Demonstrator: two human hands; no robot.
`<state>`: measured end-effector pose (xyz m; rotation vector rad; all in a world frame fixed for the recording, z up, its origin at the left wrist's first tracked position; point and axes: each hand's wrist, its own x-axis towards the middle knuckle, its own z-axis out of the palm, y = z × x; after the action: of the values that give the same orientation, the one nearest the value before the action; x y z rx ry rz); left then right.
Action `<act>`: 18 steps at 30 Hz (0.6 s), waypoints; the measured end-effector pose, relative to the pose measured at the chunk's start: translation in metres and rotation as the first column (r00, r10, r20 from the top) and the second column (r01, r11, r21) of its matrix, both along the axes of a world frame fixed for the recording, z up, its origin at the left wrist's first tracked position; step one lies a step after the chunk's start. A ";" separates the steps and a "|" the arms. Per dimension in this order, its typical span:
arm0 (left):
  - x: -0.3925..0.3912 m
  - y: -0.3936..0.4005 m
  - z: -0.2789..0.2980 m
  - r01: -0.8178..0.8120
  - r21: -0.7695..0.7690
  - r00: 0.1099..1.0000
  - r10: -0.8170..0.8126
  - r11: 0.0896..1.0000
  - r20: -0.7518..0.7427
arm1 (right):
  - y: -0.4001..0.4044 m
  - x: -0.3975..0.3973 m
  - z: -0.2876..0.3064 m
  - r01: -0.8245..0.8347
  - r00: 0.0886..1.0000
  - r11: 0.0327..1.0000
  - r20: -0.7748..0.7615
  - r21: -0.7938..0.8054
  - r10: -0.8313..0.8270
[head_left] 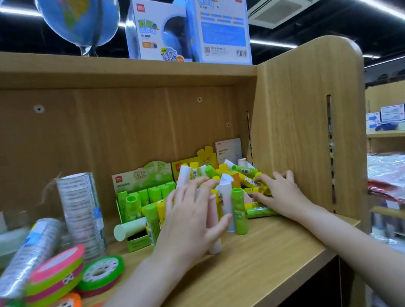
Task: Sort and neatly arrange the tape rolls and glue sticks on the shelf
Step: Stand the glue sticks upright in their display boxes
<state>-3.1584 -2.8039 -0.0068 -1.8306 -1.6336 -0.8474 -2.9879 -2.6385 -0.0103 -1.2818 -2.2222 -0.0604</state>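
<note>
Left fingers [196, 188]: spread, loosely curved over the upright glue sticks [239, 211], nothing gripped.
Right fingers [283, 176]: curled onto yellow sticks [257, 191]; grip unclear.
Tape rolls [54, 277]: well left.

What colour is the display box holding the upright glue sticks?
Green display box, with a leafy printed header card; the head view shows it.

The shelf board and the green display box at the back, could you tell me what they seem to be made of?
Shelf board: probably laminated wood or wood-look board, with printed-looking grain and a matte, smooth face. Green display box: likely printed cardboard, given its thin folded walls and header flap.
</note>
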 end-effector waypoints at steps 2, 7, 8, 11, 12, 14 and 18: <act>0.000 0.000 -0.001 0.006 -0.005 1.000 -0.006 1.000 0.011 | -0.002 0.001 -0.001 -0.014 1.000 1.000 -0.003 0.005 0.014; 0.003 -0.003 0.002 0.016 0.022 0.999 -0.017 1.000 0.032 | -0.008 0.004 -0.001 -0.034 0.999 0.999 0.020 0.011 0.033; 0.003 -0.004 0.002 0.016 0.029 0.999 -0.017 0.999 0.038 | -0.011 0.006 -0.001 -0.043 0.999 0.999 0.013 0.014 0.043; 0.002 -0.007 0.002 0.019 0.009 0.998 -0.019 1.000 0.065 | -0.016 0.013 -0.001 -0.055 0.997 0.998 -0.047 -0.012 0.055; 0.001 -0.008 0.002 0.020 -0.009 0.998 -0.019 1.000 0.065 | -0.017 0.015 -0.002 -0.058 0.997 0.998 -0.048 -0.025 0.057; 0.000 -0.009 0.002 0.014 -0.034 0.999 -0.013 0.999 0.042 | -0.020 0.018 -0.003 -0.083 0.996 0.995 -0.033 -0.058 0.081; 0.002 -0.010 0.000 0.005 -0.031 0.999 -0.004 1.000 0.040 | -0.033 0.023 0.000 -0.163 0.985 0.982 -0.067 -0.091 0.157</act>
<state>-3.1568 -2.8141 -0.0070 -1.8501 -1.6768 -0.8709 -2.9646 -2.6717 -0.0105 -1.1337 -2.2920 0.1458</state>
